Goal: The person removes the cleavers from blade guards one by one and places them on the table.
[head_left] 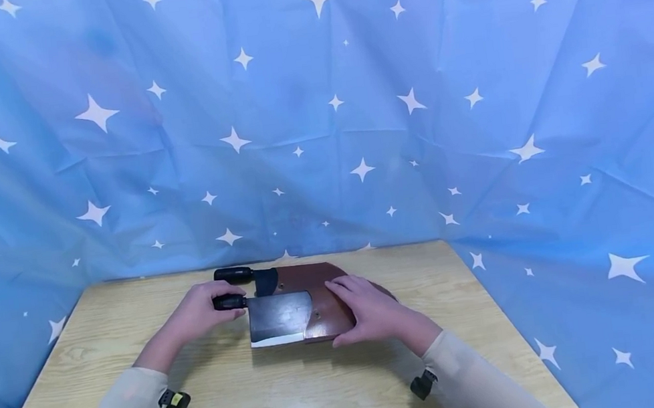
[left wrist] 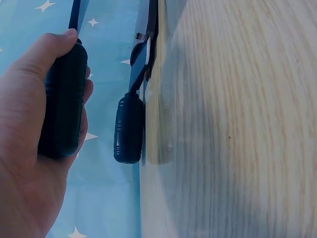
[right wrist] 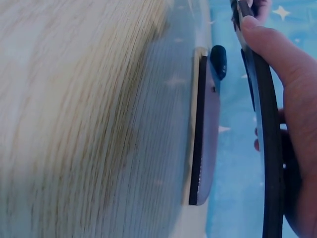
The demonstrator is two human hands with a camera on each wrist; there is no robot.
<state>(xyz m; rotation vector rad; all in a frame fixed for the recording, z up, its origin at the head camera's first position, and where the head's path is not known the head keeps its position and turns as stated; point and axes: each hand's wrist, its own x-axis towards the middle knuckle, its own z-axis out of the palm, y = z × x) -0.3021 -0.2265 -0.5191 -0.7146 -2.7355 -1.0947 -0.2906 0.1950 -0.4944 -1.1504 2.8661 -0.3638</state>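
Note:
My left hand (head_left: pixel 205 305) grips the black handle (left wrist: pixel 64 104) of a cleaver, thumb along its top end. The cleaver's dark blade (head_left: pixel 279 316) has a bright lower edge and shows bare near the handle. A brown leather sheath (head_left: pixel 329 315) covers its far end. My right hand (head_left: pixel 372 310) holds that sheath, thumb on one face and fingers behind it; its dark edge (right wrist: pixel 271 163) shows in the right wrist view. The held cleaver is raised above the table. Behind it lies a second cleaver with a black handle (head_left: pixel 233 276), in a similar brown sheath (head_left: pixel 307 275).
A pale wood-grain table (head_left: pixel 348 390) stretches below both hands, its back edge close behind the second cleaver. A blue curtain with white stars (head_left: pixel 315 97) hangs behind and along both sides.

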